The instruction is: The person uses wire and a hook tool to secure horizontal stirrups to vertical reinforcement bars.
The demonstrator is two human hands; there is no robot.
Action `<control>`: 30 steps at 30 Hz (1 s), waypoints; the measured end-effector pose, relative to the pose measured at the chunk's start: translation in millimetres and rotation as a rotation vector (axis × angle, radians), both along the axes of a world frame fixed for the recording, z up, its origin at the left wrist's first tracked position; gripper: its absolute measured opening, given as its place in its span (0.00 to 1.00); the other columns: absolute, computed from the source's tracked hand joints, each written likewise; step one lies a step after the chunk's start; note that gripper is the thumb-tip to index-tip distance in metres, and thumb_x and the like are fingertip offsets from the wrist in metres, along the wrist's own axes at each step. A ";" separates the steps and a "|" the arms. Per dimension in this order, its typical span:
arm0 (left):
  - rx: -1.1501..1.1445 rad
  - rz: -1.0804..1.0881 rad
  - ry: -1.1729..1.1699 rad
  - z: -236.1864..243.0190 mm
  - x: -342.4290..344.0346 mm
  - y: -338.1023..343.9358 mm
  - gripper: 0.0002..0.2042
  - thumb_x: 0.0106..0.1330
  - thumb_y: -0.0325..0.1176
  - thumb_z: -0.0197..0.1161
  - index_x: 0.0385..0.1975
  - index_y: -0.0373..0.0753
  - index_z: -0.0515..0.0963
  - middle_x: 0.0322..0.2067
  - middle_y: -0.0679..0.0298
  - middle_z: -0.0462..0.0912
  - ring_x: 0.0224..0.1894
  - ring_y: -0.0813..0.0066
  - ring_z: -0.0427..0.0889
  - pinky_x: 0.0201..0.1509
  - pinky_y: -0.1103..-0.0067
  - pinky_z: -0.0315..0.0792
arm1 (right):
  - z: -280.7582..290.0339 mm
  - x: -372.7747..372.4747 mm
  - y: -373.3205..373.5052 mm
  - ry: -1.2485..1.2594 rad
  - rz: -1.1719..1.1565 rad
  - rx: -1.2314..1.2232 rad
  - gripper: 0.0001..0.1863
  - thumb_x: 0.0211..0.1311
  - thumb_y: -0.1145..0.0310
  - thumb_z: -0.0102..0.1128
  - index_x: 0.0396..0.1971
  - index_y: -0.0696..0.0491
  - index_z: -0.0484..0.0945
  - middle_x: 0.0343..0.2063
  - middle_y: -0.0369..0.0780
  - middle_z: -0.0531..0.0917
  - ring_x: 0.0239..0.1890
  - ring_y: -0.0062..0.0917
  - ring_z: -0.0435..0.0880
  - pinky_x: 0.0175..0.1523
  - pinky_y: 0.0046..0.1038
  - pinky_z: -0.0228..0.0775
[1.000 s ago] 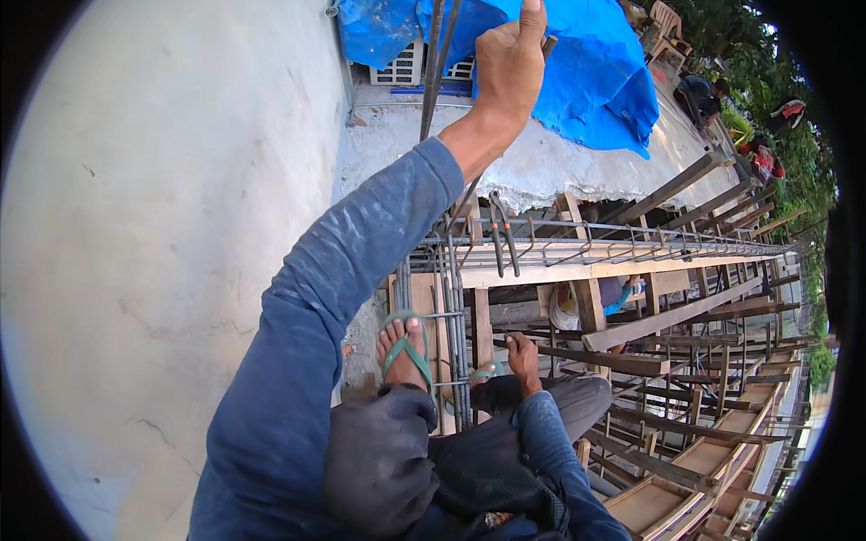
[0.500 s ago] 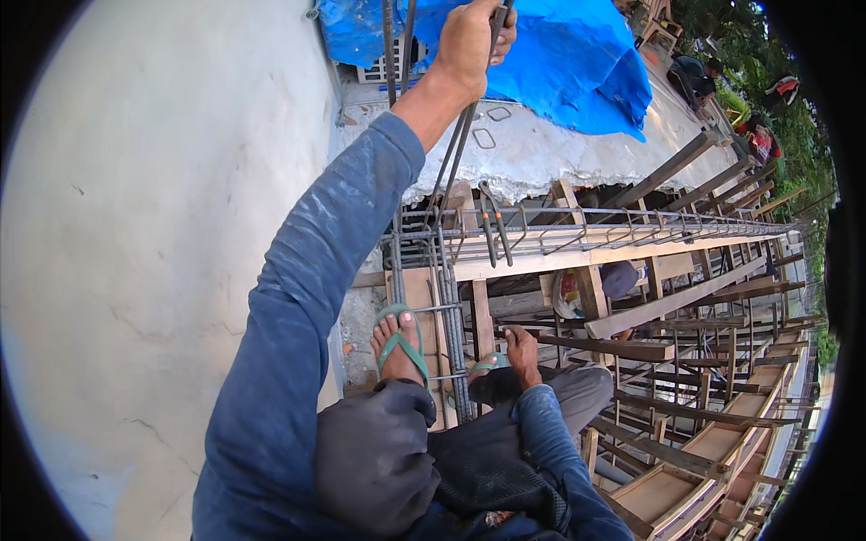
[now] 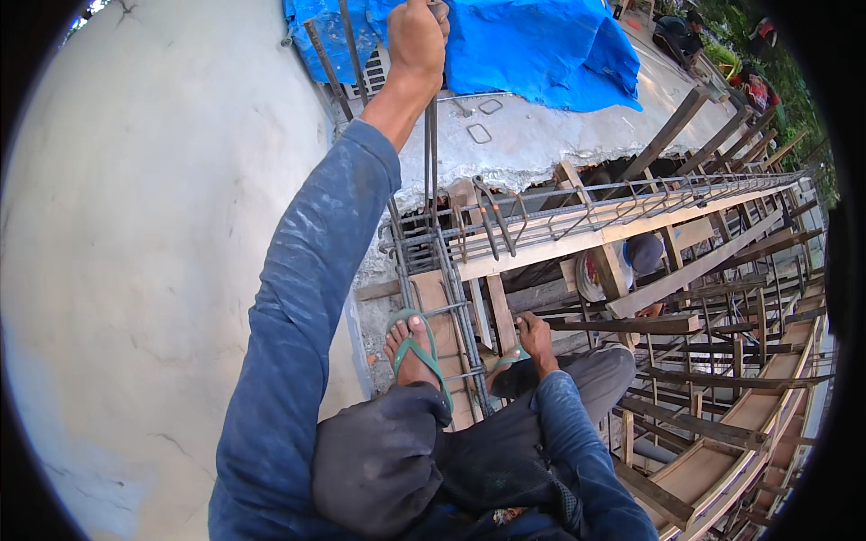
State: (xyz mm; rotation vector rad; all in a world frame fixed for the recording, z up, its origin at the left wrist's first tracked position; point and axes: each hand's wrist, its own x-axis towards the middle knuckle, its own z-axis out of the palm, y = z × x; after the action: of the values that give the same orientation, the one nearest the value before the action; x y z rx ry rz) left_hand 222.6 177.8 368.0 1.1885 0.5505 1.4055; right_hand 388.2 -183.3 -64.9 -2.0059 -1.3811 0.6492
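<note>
At the top, my left hand [image 3: 417, 41] is wrapped round upright steel rebar rods [image 3: 431, 144], which run down to the corner of a tied rebar cage [image 3: 419, 236]. My right hand [image 3: 536, 341] is closed low down beside my foot, fingers curled; anything inside them is hidden. A pair of pincers [image 3: 495, 221] with orange marks on the dark handles rests across the cage, just right of the rods. My feet in green flip-flops [image 3: 417, 356] stand by the rebar, the left one on the bars and board of the beam form [image 3: 433, 293].
A pale plastered wall [image 3: 171, 270] fills the left. Beyond the cage lie a broken concrete slab edge [image 3: 541, 149] and a blue tarp [image 3: 541, 54]. Wooden props and beams [image 3: 722, 307] crowd the drop at right. A capped person [image 3: 642, 254] is below; others are at far right.
My left hand and the gripped rods have swung left, and the rods stand more upright. The view has shifted slightly. My right hand stays closed near my foot.
</note>
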 end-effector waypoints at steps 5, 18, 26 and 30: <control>0.078 0.247 -0.072 -5.4 7.0 9.1 0.25 0.75 0.54 0.43 0.18 0.46 0.68 0.15 0.73 0.65 0.15 0.82 0.62 0.19 0.83 0.55 | 2.1 -3.2 4.3 0.009 0.015 -0.051 0.09 0.65 0.66 0.57 0.37 0.56 0.81 0.30 0.54 0.82 0.37 0.52 0.82 0.40 0.43 0.73; 0.568 0.273 0.414 -26.6 -75.1 -104.2 0.28 0.77 0.49 0.42 0.56 0.26 0.71 0.47 0.48 0.81 0.54 0.60 0.81 0.56 0.69 0.74 | -9.4 -8.2 10.4 0.044 0.013 -0.119 0.10 0.64 0.66 0.57 0.39 0.53 0.83 0.37 0.50 0.84 0.42 0.49 0.83 0.47 0.43 0.74; 0.295 0.291 0.139 2.5 -149.5 -12.8 0.22 0.73 0.51 0.52 0.44 0.34 0.70 0.40 0.58 0.77 0.41 0.70 0.75 0.48 0.73 0.71 | -12.4 -18.4 18.5 0.047 0.093 -0.082 0.10 0.64 0.66 0.57 0.40 0.53 0.83 0.35 0.51 0.84 0.41 0.48 0.84 0.45 0.41 0.75; 0.115 -0.598 -0.067 -26.4 -149.4 2.6 0.36 0.67 0.51 0.62 0.68 0.35 0.59 0.56 0.58 0.74 0.60 0.65 0.74 0.66 0.70 0.66 | -12.2 -16.4 15.8 0.040 0.074 -0.166 0.10 0.65 0.66 0.57 0.40 0.53 0.83 0.37 0.50 0.84 0.42 0.48 0.83 0.47 0.42 0.74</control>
State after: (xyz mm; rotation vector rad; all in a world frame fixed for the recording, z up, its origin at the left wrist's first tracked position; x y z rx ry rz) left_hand 73.2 180.4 341.6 1.2579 0.0486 0.9634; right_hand 371.8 -167.4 -77.1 -2.0652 -1.4242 0.8578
